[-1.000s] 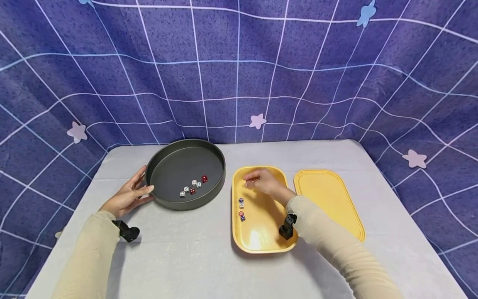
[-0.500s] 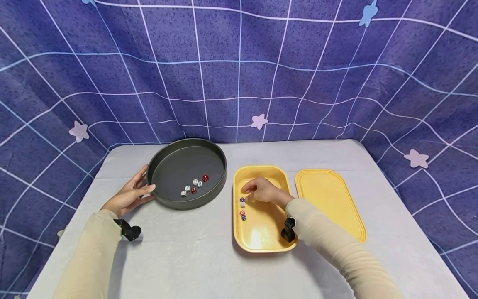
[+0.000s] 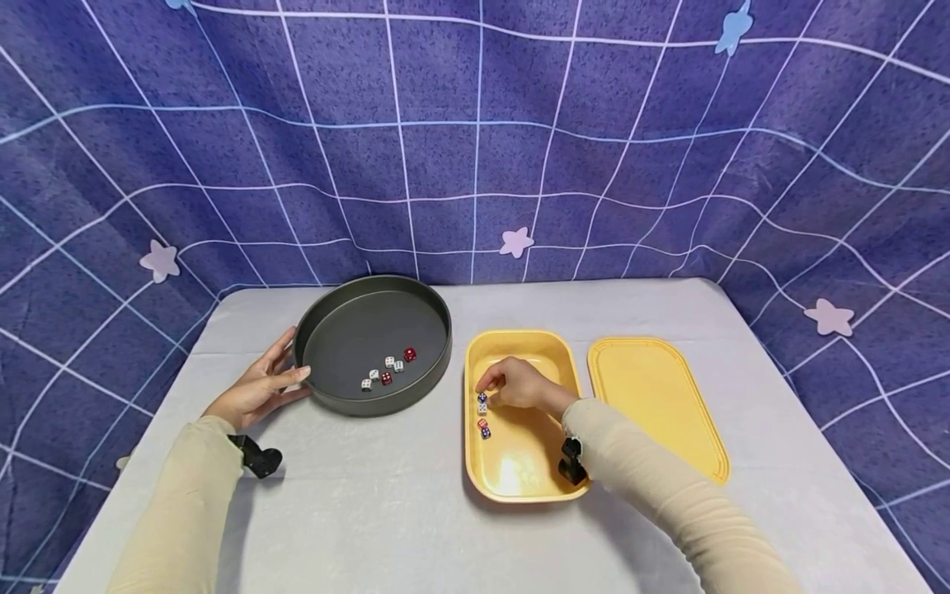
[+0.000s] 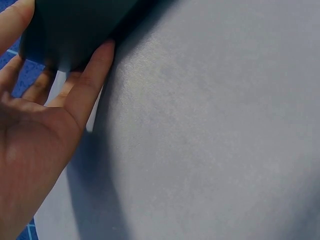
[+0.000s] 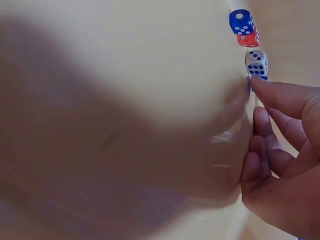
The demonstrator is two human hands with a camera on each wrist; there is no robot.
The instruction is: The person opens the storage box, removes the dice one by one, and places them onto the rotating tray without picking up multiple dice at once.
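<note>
My left hand (image 3: 256, 388) grips the left side of a round dark baking pan (image 3: 371, 318), thumb over the rim and fingers against the outer wall. Several white and red dice (image 3: 387, 379) lie toward the pan's near side. Inside a yellow rectangular tub (image 3: 519, 487), my right hand (image 3: 519, 384) reaches down by the left wall. Its thumb and fingertips pinch a blue die (image 5: 260, 78), mostly covered by the thumb in the right wrist view. Beside that die sit a white die (image 5: 256, 63), a red die (image 5: 249, 38) and another blue die (image 5: 241, 21).
A flat yellow lid (image 3: 653, 396) lies right of the tub, partly under the right forearm. A pale cloth (image 3: 356, 511) covers the table. Behind it hangs a purple gridded curtain (image 3: 438, 165) with star shapes.
The right hand has come down and nearer within the tub, from its far part to the blue die at the row's far end. My left hand keeps its hold on the pan.
</note>
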